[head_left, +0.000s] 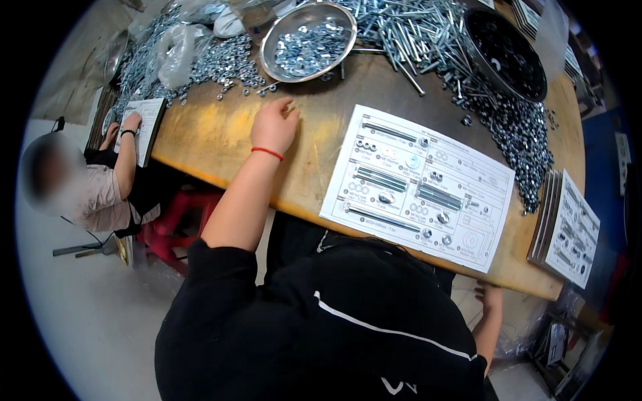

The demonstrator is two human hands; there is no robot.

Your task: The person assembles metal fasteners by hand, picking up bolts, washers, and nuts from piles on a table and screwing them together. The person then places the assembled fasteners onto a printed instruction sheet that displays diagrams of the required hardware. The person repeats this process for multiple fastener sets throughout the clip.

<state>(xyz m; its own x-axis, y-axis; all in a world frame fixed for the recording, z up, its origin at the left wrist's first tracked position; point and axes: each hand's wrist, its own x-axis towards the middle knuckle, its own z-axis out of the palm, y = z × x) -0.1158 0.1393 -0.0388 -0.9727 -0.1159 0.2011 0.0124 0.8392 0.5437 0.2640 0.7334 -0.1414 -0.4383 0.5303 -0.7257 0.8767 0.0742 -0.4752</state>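
My left hand [275, 125], with a red cord on its wrist, is over the tabletop just below a steel bowl [307, 50] of washers. Its fingers are loosely bent, thumb and forefinger apart, and nothing shows between them. At my right side, below the table's edge, my right hand [490, 295] hangs with its fingers spread. Between the hands lies a white printed sheet [495, 194], tilted at the table's front edge. On it rest several long bolts and threaded rods [439, 196], with nuts [428, 233] and washers [412, 161]; some other outlines look bare.
Loose bolts [408, 33] are heaped at the back, nuts [515, 134] at the right, and more nuts [227, 63] at the left. A black bowl [506, 53] of dark parts stands back right. Stacked cards [572, 230] are at the right corner. Another person [107, 187] works at far left.
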